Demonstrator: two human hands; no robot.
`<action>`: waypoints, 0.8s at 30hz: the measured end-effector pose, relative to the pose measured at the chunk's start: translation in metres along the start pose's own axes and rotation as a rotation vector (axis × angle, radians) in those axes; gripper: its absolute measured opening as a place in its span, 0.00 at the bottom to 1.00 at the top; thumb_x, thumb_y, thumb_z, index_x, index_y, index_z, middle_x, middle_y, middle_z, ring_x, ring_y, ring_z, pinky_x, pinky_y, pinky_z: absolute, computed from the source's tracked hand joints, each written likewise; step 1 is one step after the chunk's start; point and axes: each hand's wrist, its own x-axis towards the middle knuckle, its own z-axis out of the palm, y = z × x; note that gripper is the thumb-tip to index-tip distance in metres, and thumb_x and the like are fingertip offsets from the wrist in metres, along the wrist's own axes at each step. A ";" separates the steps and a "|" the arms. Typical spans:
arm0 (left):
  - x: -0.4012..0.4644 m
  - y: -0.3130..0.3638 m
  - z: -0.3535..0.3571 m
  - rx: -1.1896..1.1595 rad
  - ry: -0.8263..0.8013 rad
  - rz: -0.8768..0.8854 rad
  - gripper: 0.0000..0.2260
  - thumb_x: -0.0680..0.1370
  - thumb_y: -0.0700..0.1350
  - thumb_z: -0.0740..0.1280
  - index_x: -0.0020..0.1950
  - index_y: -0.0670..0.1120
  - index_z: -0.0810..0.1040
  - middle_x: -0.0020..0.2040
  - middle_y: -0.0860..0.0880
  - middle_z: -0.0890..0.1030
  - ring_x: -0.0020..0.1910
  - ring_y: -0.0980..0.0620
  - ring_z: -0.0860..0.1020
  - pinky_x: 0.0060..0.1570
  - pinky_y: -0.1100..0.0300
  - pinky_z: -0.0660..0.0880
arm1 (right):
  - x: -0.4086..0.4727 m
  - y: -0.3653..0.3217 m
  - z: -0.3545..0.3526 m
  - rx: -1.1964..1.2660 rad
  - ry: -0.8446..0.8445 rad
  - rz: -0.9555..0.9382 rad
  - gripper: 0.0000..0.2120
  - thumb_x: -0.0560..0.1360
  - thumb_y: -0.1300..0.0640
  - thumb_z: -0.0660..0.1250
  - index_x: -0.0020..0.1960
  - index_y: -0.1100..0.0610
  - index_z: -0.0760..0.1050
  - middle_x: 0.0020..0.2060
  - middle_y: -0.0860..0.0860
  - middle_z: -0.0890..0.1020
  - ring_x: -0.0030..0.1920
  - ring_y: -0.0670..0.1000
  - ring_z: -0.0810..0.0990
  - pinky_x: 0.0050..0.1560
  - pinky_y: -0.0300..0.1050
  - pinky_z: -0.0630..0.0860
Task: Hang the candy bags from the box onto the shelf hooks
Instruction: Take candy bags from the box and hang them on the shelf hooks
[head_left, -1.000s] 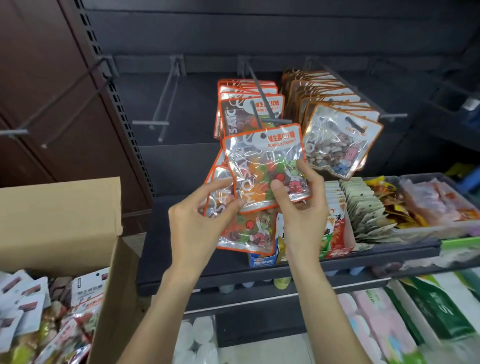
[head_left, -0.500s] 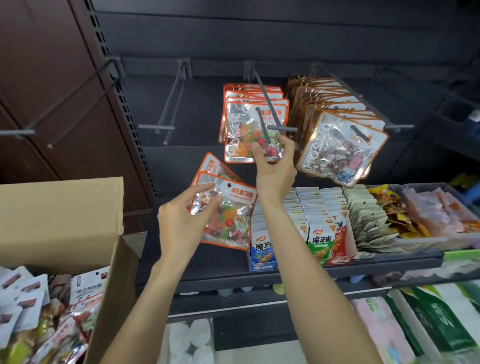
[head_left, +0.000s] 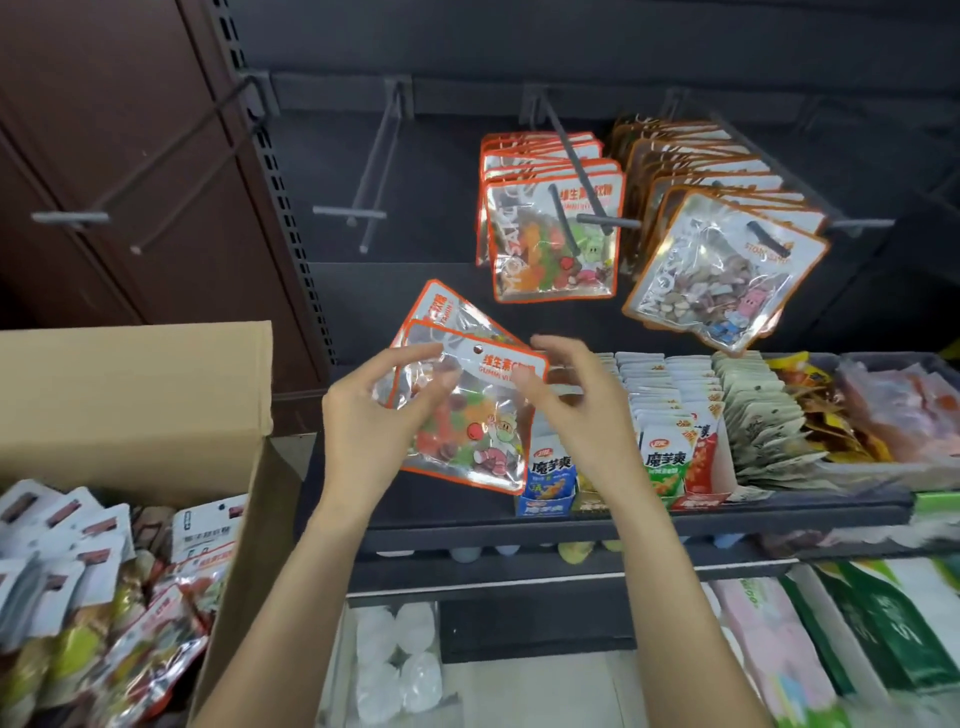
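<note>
1. Since the earlier frame, my right hand (head_left: 582, 410) had come down from the hook (head_left: 576, 171), leaving a candy bag (head_left: 553, 244) hanging at its front end.
2. Fingers loosely spread, it touched the top right corner of the front bag (head_left: 467, 415).
3. My left hand (head_left: 374, 421) pinched two such bags by their left edge, above the shelf's front edge (head_left: 623, 525).
4. More bags lay in the cardboard box (head_left: 130, 405), lower left.
</note>
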 end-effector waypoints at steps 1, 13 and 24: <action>0.000 0.001 0.001 -0.014 -0.029 -0.008 0.10 0.70 0.46 0.76 0.48 0.57 0.83 0.49 0.62 0.83 0.54 0.65 0.79 0.60 0.60 0.74 | -0.007 -0.003 -0.002 -0.030 -0.020 -0.002 0.21 0.69 0.39 0.69 0.59 0.45 0.73 0.53 0.42 0.79 0.52 0.38 0.77 0.45 0.27 0.73; -0.015 0.001 0.031 -0.133 -0.179 0.014 0.22 0.69 0.40 0.76 0.59 0.56 0.78 0.57 0.60 0.80 0.58 0.60 0.78 0.49 0.65 0.78 | -0.031 -0.006 -0.002 0.241 0.429 -0.138 0.22 0.75 0.64 0.70 0.59 0.42 0.69 0.44 0.49 0.84 0.41 0.49 0.82 0.39 0.41 0.78; 0.007 0.032 0.032 0.075 -0.178 0.309 0.21 0.71 0.44 0.76 0.63 0.54 0.77 0.57 0.64 0.78 0.57 0.72 0.74 0.51 0.78 0.68 | 0.017 -0.016 -0.035 -0.335 0.637 -0.598 0.12 0.79 0.65 0.65 0.62 0.59 0.78 0.41 0.52 0.76 0.38 0.41 0.69 0.39 0.29 0.65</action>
